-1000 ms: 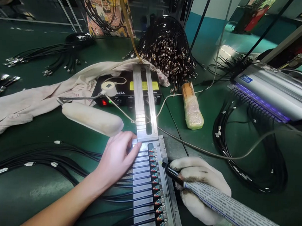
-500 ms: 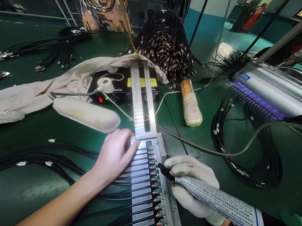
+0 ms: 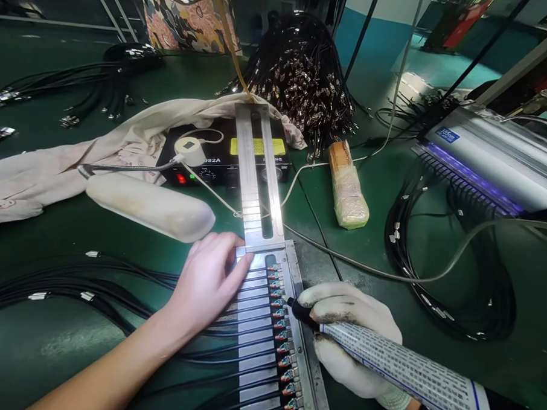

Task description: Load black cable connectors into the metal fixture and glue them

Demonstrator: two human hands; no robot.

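Note:
My left hand (image 3: pixel 211 275), bare, grips the upper left edge of a metal fixture (image 3: pixel 253 343), thumb on top. Black cables lie across the fixture in a row, their small connectors (image 3: pixel 280 323) with coloured wires lined up along its right side. In a white glove, my right hand (image 3: pixel 354 329) is closed around a printed tube (image 3: pixel 397 367) with a black nozzle. The nozzle's tip is at one of the upper connectors; whether it touches is too small to tell. A slotted metal bar (image 3: pixel 248 167) adjoins the fixture's top end.
Behind stands a black control box (image 3: pixel 216 160) with a white cloth (image 3: pixel 117 138) around it. A white rounded lamp-like object (image 3: pixel 150 209) is left. Right are a wrapped block (image 3: pixel 349 190), coiled cables (image 3: pixel 401 253) and a silver violet-lit lamp (image 3: pixel 502 160). A connector pile (image 3: pixel 301 85) lies behind.
The white rounded object has shifted slightly left. My gloved hand and the tube have moved very slightly right and down; my left hand stays in place.

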